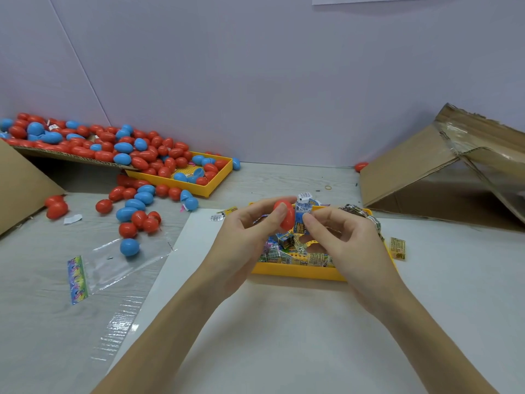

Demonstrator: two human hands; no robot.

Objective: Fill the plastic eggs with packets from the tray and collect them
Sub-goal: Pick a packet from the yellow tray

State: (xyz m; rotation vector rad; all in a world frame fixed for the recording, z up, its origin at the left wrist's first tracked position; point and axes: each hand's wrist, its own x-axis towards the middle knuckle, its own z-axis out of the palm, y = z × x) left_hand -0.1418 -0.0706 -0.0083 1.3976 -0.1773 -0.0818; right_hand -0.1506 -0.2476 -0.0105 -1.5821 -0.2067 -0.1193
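Above the tray (295,273), left hand (244,237) holds red egg (285,216), right hand (343,237) pinches packet (301,214).

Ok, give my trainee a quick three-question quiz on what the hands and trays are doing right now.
1. True or false: the left hand holds a red egg.
2. What does the right hand pinch? A) blue egg B) blue packet C) rubber band
3. What colour is the packet tray?

Key: 1 true; 2 B; 3 yellow.
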